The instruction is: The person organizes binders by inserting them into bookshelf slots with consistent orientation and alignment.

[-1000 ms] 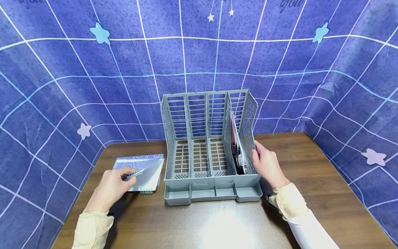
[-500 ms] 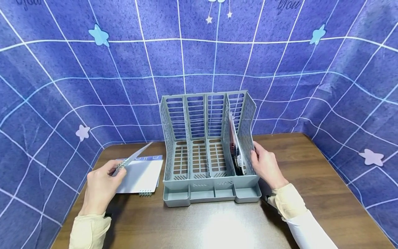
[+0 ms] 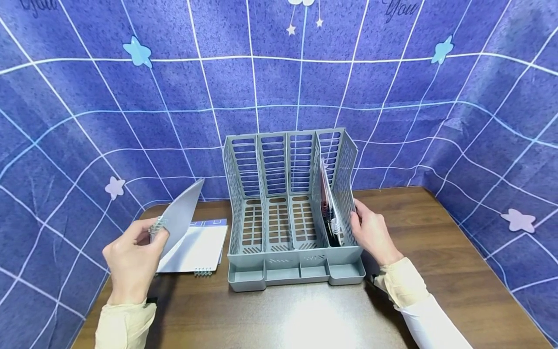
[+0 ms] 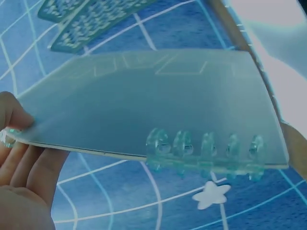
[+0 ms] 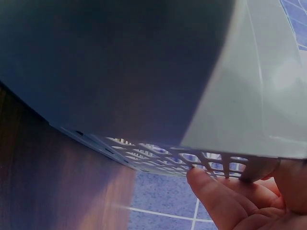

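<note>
My left hand [image 3: 132, 259] pinches a thin spiral notebook [image 3: 180, 213] by its ring-bound edge, thumb on one face and fingers on the other. It is raised and tilted above the table; the left wrist view shows its pale cover [image 4: 158, 100] and clear teal rings [image 4: 206, 151]. Below lies another spiral notebook [image 3: 196, 249], white side up, over a blue-patterned one [image 3: 213, 223]. A grey-green file organizer [image 3: 279, 254] stands in the middle. At its right side wall, my right hand [image 3: 372, 232] grips the edge, fingers against the perforated panel [image 5: 175, 158].
Several spiral notebooks [image 3: 332, 213] stand leaning in the organizer's rightmost slot. Small trays [image 3: 248, 277] run along its front. A blue, star-patterned cloth [image 3: 279, 77] surrounds the wooden table [image 3: 209, 310] at the back and sides.
My left hand has drawn back to the left, lifting the notebook from over the others and tipping it more upright. My right hand stays at the organizer's side.
</note>
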Demonstrator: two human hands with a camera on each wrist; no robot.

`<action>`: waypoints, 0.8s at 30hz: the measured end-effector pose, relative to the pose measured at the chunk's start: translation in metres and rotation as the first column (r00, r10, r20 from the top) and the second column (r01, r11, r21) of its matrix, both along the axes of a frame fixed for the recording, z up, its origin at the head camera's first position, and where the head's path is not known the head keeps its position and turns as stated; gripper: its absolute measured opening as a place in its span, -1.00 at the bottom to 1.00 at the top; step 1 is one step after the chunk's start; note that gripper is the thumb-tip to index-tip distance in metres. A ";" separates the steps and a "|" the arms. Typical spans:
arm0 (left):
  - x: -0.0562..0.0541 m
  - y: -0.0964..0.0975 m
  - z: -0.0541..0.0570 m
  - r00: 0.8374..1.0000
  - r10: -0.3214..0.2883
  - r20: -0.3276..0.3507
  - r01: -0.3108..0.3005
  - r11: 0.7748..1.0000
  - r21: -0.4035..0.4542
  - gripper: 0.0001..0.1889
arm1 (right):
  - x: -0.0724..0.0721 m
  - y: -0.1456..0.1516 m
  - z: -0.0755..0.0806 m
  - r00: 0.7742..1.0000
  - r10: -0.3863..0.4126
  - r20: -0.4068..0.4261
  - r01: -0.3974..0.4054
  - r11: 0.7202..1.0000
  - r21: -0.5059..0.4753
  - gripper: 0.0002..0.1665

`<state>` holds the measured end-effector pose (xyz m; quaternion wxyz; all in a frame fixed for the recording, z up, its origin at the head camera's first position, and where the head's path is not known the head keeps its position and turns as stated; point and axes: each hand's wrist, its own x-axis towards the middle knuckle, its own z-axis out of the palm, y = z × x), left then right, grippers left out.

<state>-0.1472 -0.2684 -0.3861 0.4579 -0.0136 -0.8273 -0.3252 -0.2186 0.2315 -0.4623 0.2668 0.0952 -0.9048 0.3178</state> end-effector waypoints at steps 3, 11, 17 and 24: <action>0.005 0.006 0.008 0.998 0.019 -0.054 -0.015 0.998 0.062 -0.85 | 0.000 0.000 0.000 1.000 -0.001 0.004 0.001 1.000 -0.001 -0.55; 0.027 0.051 0.051 0.968 0.099 -0.233 0.001 0.919 0.395 -0.94 | -0.001 0.001 0.000 1.000 -0.003 0.014 0.003 1.000 -0.002 -0.56; 0.035 0.071 0.071 0.893 0.053 -0.446 0.203 0.838 0.506 -0.87 | 0.000 0.001 -0.001 1.000 -0.004 0.025 0.004 1.000 -0.001 -0.54; 0.038 0.103 0.093 0.827 0.070 -0.558 0.307 0.775 0.552 -0.82 | 0.000 0.000 -0.001 1.000 -0.004 0.030 0.004 1.000 -0.011 -0.55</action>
